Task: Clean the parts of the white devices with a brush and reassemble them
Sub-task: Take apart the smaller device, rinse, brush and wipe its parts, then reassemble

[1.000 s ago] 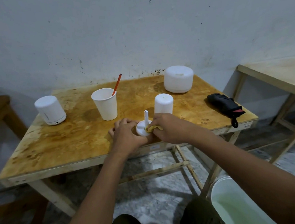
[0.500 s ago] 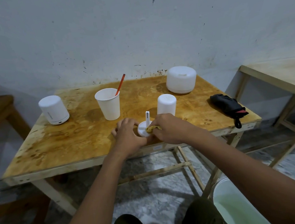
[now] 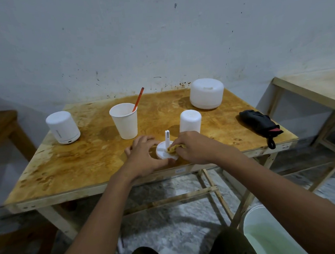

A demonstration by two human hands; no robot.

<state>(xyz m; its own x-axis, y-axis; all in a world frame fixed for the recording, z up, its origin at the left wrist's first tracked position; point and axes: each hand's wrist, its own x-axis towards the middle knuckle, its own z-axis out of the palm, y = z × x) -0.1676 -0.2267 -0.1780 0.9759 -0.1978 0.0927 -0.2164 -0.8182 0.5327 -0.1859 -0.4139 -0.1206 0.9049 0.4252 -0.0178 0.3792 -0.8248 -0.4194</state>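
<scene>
The right hand [image 3: 196,146] pinches a crumpled yellow cloth [image 3: 174,148] and presses it onto the white round base [image 3: 161,151], just right of its upright stem [image 3: 167,136]. The left hand [image 3: 145,156] curls round the base's near and left rim, steadying it on the wooden table [image 3: 85,163] close to the front edge. Over the last second almost nothing has shifted: both hands stay where they were and the cloth remains on the same patch of the disc, so this looks like slow wiping of one spot, with reassembly not yet begun. The base is smooth matte plastic, a flat disc with a thin rounded post. Its likely cover, a plain white cylinder [image 3: 189,121], stands just behind the right hand. The brush [image 3: 138,99], of which only the thin red handle shows, leans in a white paper cup [image 3: 125,121]. A small rounded device [image 3: 62,127] and a wide, squat one [image 3: 207,95] stand closed farther off. The tabletop is stained, blotchy plywood
</scene>
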